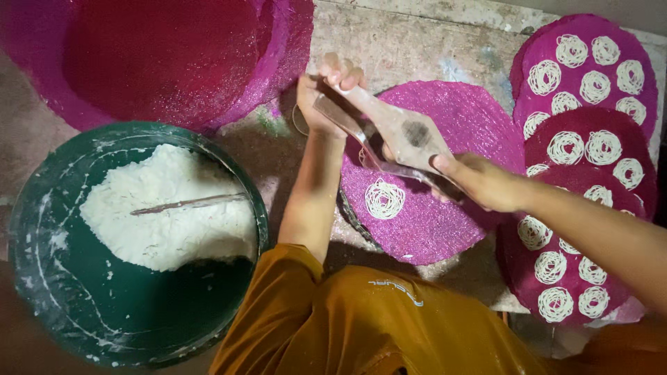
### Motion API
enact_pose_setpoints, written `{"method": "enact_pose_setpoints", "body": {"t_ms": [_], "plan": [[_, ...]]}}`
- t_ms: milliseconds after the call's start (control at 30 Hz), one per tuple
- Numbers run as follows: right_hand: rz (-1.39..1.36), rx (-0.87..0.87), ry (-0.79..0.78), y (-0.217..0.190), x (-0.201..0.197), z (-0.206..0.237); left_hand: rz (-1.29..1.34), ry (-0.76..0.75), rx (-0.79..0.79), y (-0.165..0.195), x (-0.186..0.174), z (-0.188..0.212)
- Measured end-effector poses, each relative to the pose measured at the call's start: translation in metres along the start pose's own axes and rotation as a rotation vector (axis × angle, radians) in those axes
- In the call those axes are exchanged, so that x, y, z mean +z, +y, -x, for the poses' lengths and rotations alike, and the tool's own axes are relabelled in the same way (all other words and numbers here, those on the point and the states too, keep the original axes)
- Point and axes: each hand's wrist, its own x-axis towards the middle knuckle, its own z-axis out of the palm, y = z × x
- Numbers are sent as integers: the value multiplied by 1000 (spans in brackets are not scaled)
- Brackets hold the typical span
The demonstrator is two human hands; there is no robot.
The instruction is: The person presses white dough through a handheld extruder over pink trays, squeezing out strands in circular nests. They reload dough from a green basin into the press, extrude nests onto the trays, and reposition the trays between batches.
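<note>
Both hands (396,132) on 1 press (399,135), 1 coil (384,198)

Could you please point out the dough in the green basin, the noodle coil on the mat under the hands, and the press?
Dough (170,229), head view: middle of the white mound.
Noodle coil (384,199), head view: centre of the spiral.
Press (406,132), head view: its broad wooden body.

The person wears orange-mustard trousers (368,326) of a smooth cloth with soft folds; a small pale printed mark sits on the cloth near the knee. Both forearms are bare, with no sleeves in view. The left hand (323,94) and the right hand (479,182) carry no gloves, rings or bracelets.
</note>
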Motion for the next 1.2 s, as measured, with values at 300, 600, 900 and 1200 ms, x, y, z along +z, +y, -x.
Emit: {"method": "enact_pose_setpoints", "body": {"t_ms": [300, 600, 900, 1200], "plan": [[121, -197, 170, -13, -10, 2, -77, -4, 35, -2, -7, -26], [175, -109, 182, -2, -21, 5, 37, 63, 46, -20, -2, -20], [-27, -277, 175, 8, -23, -9, -680, 1073, -284, -6, 18, -11], [46, -326, 296, 32, -22, -35, -1063, 728, -772, -11, 1, 44]]}}
